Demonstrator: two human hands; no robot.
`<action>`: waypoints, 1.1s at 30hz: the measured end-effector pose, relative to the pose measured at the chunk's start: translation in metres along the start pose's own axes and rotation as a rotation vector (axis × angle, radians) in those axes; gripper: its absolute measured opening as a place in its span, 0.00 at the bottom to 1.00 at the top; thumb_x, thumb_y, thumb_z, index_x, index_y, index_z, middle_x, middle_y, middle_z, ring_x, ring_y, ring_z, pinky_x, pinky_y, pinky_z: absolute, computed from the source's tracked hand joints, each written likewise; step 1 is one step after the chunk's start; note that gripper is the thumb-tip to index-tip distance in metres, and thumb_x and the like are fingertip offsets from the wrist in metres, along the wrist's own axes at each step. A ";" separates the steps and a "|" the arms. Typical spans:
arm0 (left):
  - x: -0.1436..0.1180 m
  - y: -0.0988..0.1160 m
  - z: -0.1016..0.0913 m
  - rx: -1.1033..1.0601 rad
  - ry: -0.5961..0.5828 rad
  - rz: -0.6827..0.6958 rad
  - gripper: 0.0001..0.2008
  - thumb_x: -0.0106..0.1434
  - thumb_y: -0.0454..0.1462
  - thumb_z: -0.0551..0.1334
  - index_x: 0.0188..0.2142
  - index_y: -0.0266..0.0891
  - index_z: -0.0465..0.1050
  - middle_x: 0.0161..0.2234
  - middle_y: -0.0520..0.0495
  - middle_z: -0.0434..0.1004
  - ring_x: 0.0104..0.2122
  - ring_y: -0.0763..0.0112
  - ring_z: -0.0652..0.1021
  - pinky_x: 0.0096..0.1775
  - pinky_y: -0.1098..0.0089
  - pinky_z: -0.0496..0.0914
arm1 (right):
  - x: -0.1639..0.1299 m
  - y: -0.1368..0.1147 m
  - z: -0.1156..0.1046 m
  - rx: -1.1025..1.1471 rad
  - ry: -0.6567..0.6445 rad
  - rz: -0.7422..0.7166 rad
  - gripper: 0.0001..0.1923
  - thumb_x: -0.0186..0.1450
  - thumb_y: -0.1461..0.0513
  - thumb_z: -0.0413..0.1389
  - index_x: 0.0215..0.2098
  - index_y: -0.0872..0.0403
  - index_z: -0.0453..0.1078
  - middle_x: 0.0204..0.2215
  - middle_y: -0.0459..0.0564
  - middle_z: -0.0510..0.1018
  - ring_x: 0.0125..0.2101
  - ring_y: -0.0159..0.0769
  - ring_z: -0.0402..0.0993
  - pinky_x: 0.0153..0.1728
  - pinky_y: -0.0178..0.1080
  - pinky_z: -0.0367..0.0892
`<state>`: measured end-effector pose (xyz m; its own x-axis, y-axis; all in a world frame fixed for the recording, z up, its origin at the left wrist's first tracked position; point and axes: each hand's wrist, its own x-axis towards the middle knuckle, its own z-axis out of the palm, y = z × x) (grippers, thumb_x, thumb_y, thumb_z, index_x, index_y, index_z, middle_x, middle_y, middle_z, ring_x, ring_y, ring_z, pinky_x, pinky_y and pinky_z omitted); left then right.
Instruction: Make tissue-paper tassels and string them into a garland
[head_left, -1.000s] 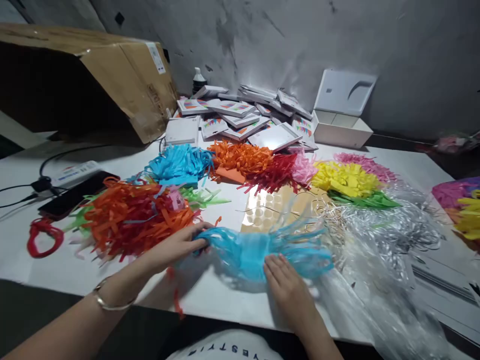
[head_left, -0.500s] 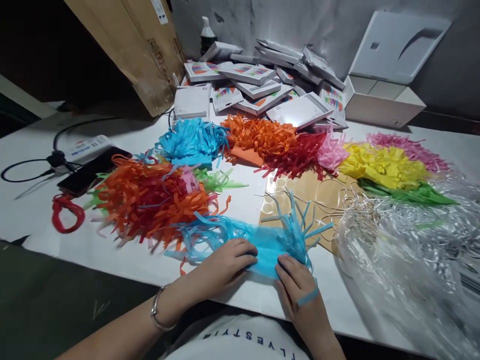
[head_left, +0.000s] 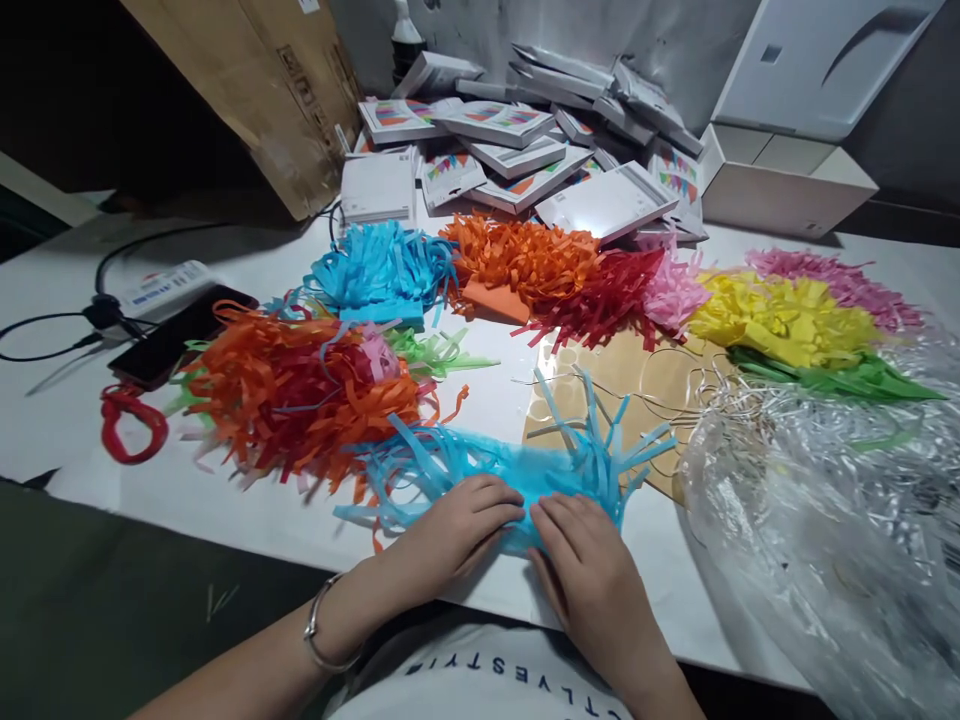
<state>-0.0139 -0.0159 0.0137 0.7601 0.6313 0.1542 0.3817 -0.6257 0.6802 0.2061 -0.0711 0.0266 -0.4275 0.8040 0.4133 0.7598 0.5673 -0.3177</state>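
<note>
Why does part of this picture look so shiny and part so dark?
Head view: light glares off the clear plastic wrap at right and off one white packet in the pile; the cardboard box and the far left lie in deep shadow. Both hands, left hand and right hand, on the blue fringed paper look sharp; the orange fringe heap edges are slightly smeared.

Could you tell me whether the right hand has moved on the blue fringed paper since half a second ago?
Yes. The right hand slid left along the blue fringed paper, judged against the tan sheet, meeting the left hand.
</note>
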 end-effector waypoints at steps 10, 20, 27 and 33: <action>-0.006 -0.003 0.000 -0.036 0.068 0.027 0.15 0.72 0.29 0.50 0.53 0.41 0.70 0.50 0.42 0.78 0.51 0.62 0.75 0.52 0.60 0.70 | -0.041 0.041 -0.008 -0.257 0.012 0.348 0.17 0.62 0.70 0.49 0.46 0.57 0.73 0.46 0.58 0.80 0.47 0.50 0.73 0.49 0.54 0.67; -0.003 0.000 -0.004 0.011 0.069 0.043 0.15 0.72 0.29 0.50 0.52 0.41 0.70 0.49 0.42 0.79 0.50 0.63 0.75 0.51 0.62 0.71 | -0.056 0.030 -0.076 -0.363 0.074 0.397 0.22 0.69 0.65 0.48 0.60 0.56 0.65 0.54 0.58 0.75 0.51 0.52 0.72 0.51 0.53 0.67; -0.005 0.000 0.000 -0.019 0.086 0.010 0.14 0.73 0.31 0.51 0.52 0.41 0.71 0.49 0.42 0.79 0.49 0.64 0.76 0.51 0.63 0.71 | 0.013 0.000 -0.016 0.012 -0.133 0.002 0.19 0.69 0.69 0.48 0.57 0.58 0.67 0.43 0.54 0.80 0.46 0.43 0.75 0.54 0.50 0.66; -0.007 -0.001 0.001 -0.042 0.095 -0.008 0.15 0.72 0.29 0.52 0.52 0.41 0.71 0.50 0.43 0.78 0.50 0.65 0.75 0.52 0.64 0.71 | -0.022 0.045 -0.026 -0.191 0.063 0.409 0.11 0.71 0.63 0.49 0.44 0.55 0.73 0.37 0.56 0.79 0.38 0.47 0.74 0.41 0.52 0.68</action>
<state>-0.0189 -0.0203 0.0116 0.7034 0.6776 0.2146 0.3636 -0.6024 0.7105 0.2622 -0.0681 0.0251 -0.0478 0.9395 0.3392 0.9392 0.1579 -0.3051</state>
